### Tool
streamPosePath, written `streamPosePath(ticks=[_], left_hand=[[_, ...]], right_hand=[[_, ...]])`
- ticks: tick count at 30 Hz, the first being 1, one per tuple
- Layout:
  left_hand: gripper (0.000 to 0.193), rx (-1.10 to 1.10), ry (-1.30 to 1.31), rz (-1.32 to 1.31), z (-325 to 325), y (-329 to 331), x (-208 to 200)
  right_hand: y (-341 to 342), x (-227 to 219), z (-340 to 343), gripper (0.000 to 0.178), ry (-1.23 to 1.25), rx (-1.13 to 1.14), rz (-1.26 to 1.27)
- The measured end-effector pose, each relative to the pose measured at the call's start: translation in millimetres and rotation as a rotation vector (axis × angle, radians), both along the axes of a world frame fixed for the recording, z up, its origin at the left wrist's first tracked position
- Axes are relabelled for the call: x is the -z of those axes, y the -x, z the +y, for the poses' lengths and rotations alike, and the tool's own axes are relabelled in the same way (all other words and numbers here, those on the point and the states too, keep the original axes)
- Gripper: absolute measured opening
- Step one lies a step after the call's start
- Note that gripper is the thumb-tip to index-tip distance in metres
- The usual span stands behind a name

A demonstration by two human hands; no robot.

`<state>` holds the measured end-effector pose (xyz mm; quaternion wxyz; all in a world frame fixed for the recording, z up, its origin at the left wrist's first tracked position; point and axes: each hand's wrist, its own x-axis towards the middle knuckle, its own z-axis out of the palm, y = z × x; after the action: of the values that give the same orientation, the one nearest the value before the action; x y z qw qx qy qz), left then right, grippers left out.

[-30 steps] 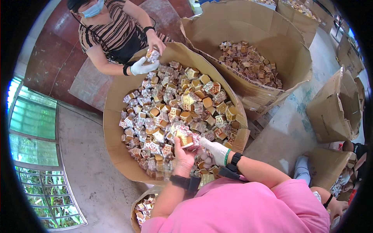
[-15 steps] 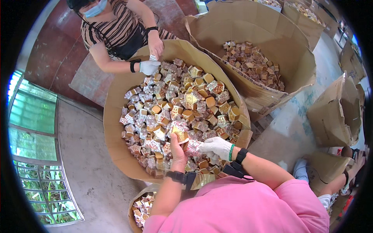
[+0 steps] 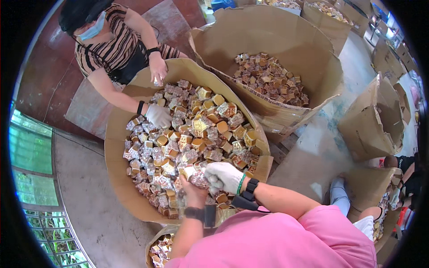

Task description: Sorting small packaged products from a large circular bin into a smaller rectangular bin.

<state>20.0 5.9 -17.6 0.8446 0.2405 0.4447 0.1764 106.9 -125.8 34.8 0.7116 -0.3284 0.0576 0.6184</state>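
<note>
My bare left hand (image 3: pixel 195 196) grips a small house-shaped block (image 3: pixel 187 171) with a white and gold face, above the pile in a large round cardboard bin. My right hand (image 3: pixel 226 177), in a white knit glove, is closed with curled fingers on a shiny pink-speckled wrapper (image 3: pixel 199 179) against that block. How far the wrapper covers the block is hidden by my fingers. Beneath both hands lie many similar blocks (image 3: pixel 199 144), some bare with tan bases, others in crinkled shiny wrapping.
Across the bin (image 3: pixel 117 178), a masked co-worker (image 3: pixel 118 53) reaches into the pile with a gloved hand (image 3: pixel 158 116). Another big bin (image 3: pixel 268 31) with blocks stands behind. An opened carton (image 3: pixel 371 123) is at right. A smaller container of blocks (image 3: pixel 161 250) sits below my left forearm.
My hands have drawn closer together, the right glove moving onto the block in my left. The co-worker's hands have parted, the gloved one dropping onto the pile. My view has shifted slightly.
</note>
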Motion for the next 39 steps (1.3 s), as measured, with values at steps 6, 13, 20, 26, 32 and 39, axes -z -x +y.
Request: streamPosePath(ticks=[6,13,20,26,32,39], left_hand=[[0.053,0.022,0.128,0.165,25.8,-15.4,15.1],[0.053,0.512,-0.123,-0.207,-29.7,-169.5,-134.8],[0.025,0.862,-0.709,0.206,2.7,-125.4,-4.2],[0.042,1.183,-1.245,0.797,-14.1,-64.8,72.4],[0.046,1.301,-1.086,1.009,-24.5,-84.9,75.8],[0.025,0.727,-0.011,0.495,-30.6,-49.2,105.1]], right_hand=[[-5.6,79.6,-39.5,0.008,0.116,0.109,-0.038],[-9.9,114.9,-58.7,0.020,0.090,-0.081,-0.872],[-19.2,106.7,-55.3,0.039,0.274,0.130,-0.083],[-42.1,82.4,-64.3,0.048,0.560,0.048,-0.959],[-38.5,69.7,-69.8,0.028,0.625,-0.044,-1.179],[-36.2,95.1,-73.8,0.027,0.397,-0.116,-1.492]])
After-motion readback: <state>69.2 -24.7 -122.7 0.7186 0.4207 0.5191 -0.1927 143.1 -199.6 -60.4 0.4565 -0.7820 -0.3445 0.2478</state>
